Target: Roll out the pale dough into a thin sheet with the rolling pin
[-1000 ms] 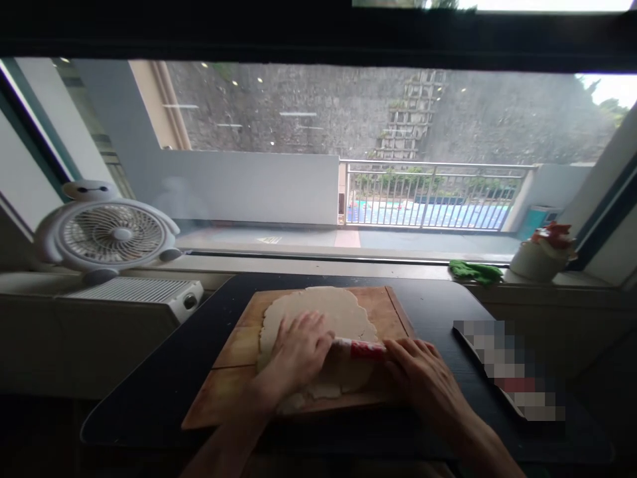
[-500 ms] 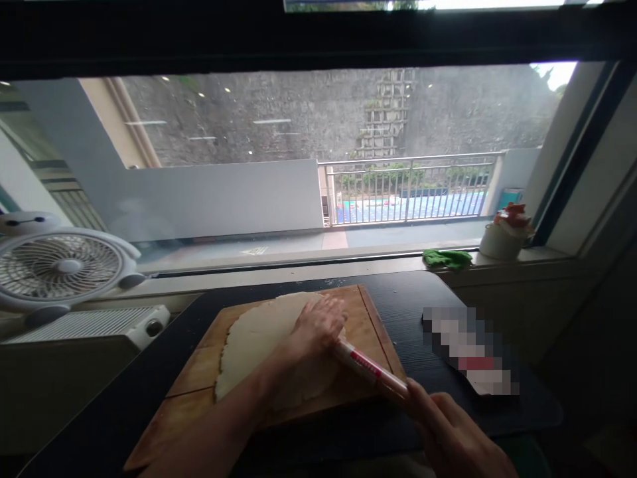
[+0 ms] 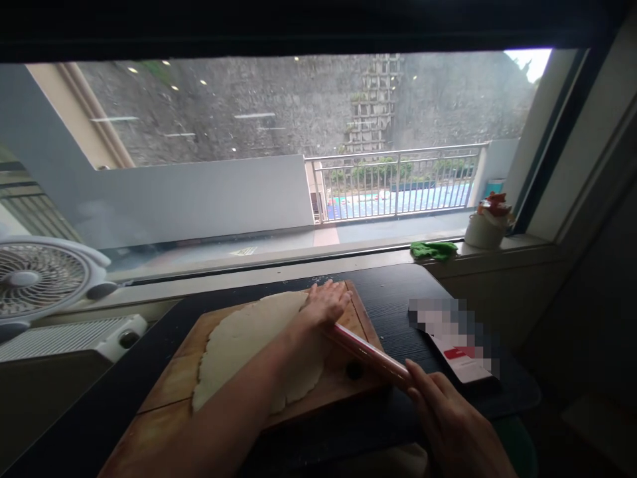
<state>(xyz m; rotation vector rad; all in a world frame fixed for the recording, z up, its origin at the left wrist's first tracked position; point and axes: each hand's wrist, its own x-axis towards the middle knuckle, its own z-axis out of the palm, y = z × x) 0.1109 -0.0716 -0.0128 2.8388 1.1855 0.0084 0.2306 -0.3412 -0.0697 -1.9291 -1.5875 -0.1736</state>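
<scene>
A thin, roughly round sheet of dough (image 3: 243, 348) lies on a wooden cutting board (image 3: 169, 378), which has a dark round hole near its right corner. My right hand (image 3: 450, 415) is closed around the near end of a rolling pin (image 3: 371, 353), a slim shaft with a shiny wrap. The pin slants up and left, and its far end is hidden under my left hand (image 3: 327, 302). That hand lies palm down over the pin at the dough's right edge, fingers stretched and apart, reaching toward the board's far right corner.
The board rests on a black table (image 3: 393, 299). To its right lies a partly blurred flat packet (image 3: 465, 358). A green cloth (image 3: 432, 250) and a white pot (image 3: 484, 229) sit on the windowsill. On the left are a fan (image 3: 42, 275) and a white ribbed appliance (image 3: 82, 342).
My left hand has shifted toward the board's far right corner, over the dough's edge. The rolling pin has turned about its length, its red label now mostly out of sight. The view has swung slightly right.
</scene>
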